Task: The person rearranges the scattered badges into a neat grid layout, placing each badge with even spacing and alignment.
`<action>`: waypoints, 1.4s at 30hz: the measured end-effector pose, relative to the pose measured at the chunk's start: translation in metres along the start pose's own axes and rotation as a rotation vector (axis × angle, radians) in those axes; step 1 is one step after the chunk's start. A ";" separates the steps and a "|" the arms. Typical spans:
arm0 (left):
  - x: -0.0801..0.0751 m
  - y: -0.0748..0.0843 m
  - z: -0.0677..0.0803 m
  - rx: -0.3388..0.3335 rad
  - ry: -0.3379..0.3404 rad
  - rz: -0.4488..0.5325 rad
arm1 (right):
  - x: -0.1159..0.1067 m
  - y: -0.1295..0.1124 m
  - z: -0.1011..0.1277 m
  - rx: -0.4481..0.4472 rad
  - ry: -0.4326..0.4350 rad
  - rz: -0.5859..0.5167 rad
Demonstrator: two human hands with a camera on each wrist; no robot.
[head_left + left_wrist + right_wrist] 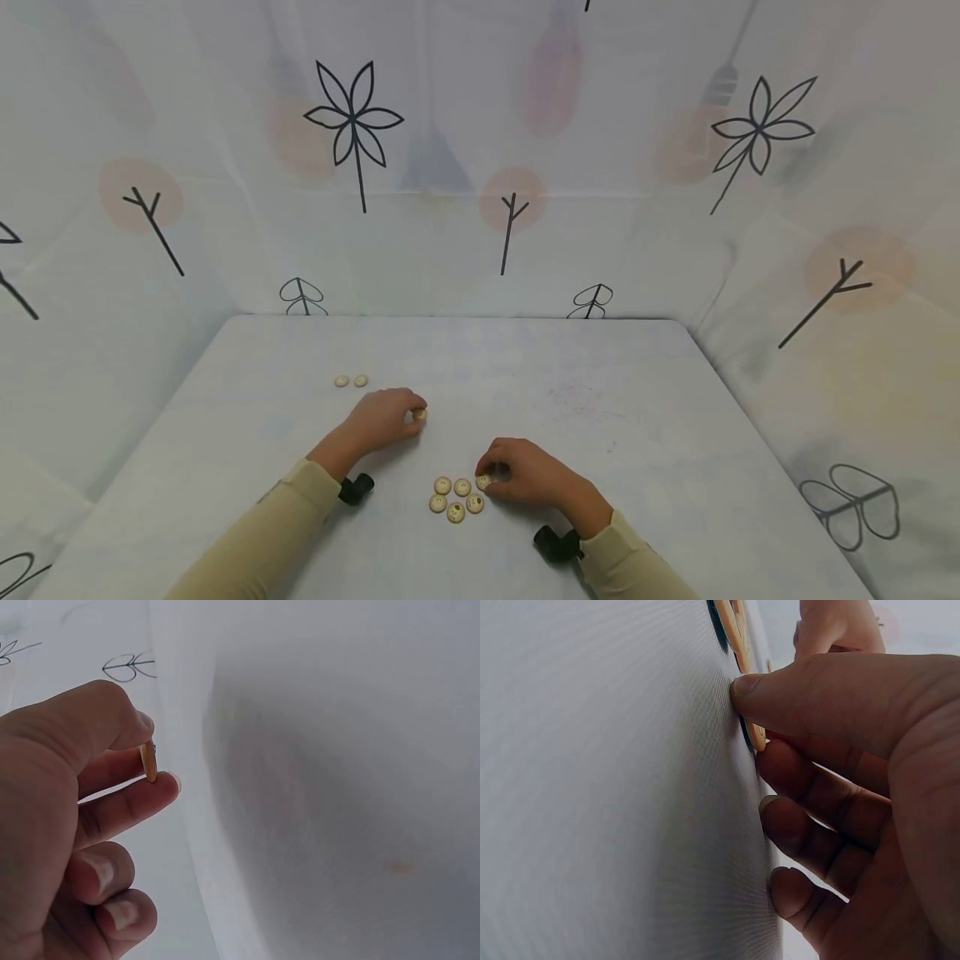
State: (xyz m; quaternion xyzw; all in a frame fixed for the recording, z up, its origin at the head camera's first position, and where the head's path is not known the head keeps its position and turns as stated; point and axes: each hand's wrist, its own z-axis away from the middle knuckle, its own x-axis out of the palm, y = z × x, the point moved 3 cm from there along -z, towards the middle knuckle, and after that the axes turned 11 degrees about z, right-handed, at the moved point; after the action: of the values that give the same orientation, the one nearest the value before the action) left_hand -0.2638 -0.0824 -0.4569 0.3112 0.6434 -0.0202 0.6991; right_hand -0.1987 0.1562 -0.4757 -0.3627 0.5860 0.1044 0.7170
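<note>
Nearest the person, five small round cream wooden buttons [455, 497] lie in a tight cluster on the white cloth-covered table [637, 433]. The right hand [525, 475] rests just beside them, fingers curled, thumb and forefinger pinching a sixth cream button [483, 481] at the cluster's right edge; this button is still touching the table. The right wrist view shows the thumb [817, 697] pressed against the cloth with the button's edge [754, 735] caught between it and the fingers below. A black wrist-mounted camera [557, 543] sits at the cuff of the beige sleeve [637, 567].

A little farther off and to the left, the left hand [382, 419] holds another cream button [419, 412] pinched narrowly between thumb and forefinger, the other fingers curled under. In the left wrist view that button [149, 762] shows edge-on between the two fingertips [161, 786].

Beyond it, two more cream buttons [351, 381] lie side by side on the table, well apart from the cluster.

Farthest back hangs a white curtain printed with black flowers and trees [360, 125].
</note>
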 end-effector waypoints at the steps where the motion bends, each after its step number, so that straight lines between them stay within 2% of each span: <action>1: -0.001 -0.001 0.000 0.001 0.006 0.002 | 0.000 0.000 0.000 0.001 -0.001 0.001; 10: -0.007 -0.010 0.000 0.013 0.037 0.018 | 0.000 -0.001 0.001 -0.005 0.006 0.004; 17: -0.010 -0.023 -0.003 -0.035 0.033 0.078 | 0.001 0.001 0.002 -0.004 0.013 0.012; 27: -0.015 -0.033 -0.007 -0.078 0.049 0.095 | 0.002 0.002 0.002 -0.013 0.019 0.016; 33: -0.021 -0.036 -0.006 -0.055 0.065 0.093 | 0.003 0.002 0.001 -0.011 0.022 0.013; 42: -0.030 -0.039 -0.005 -0.081 0.058 0.093 | 0.002 0.002 0.001 0.003 0.010 0.020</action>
State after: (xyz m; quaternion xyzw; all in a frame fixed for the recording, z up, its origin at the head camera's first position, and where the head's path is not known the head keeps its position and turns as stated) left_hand -0.2904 -0.1226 -0.4458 0.3129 0.6485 0.0473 0.6923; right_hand -0.1986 0.1577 -0.4786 -0.3563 0.5932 0.1088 0.7136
